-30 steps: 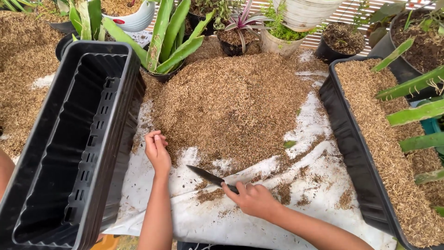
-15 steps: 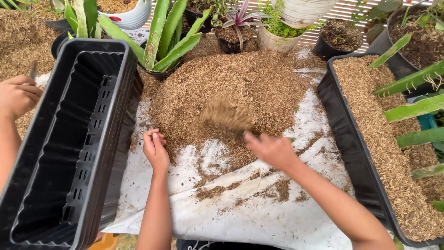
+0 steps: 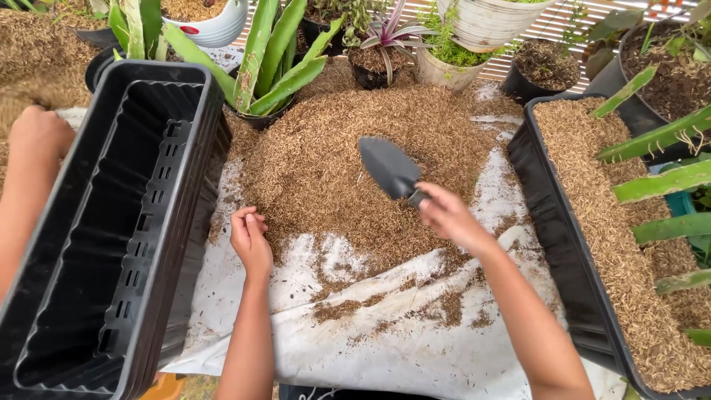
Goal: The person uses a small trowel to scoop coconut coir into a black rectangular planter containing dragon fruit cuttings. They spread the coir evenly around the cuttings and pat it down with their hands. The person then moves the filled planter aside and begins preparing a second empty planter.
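White sheeting (image 3: pixel 415 355) carries a brown husk heap (image 3: pixel 348 163). Right hand (image 3: pixel 448 215) grips a dark trowel (image 3: pixel 389 167) above it; left hand (image 3: pixel 250 238), fingers curled, rests at the heap's edge.

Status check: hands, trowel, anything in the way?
Right hand grips black trowel, blade over the husk pile. Left hand rests at pile's edge, empty. Another person's hand on the empty black planter rim.

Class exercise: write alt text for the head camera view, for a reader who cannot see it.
A person's right hand holds a dark trowel over a heap of brown husks on a white sheet; the left hand rests at the heap's edge, beside an empty black planter.
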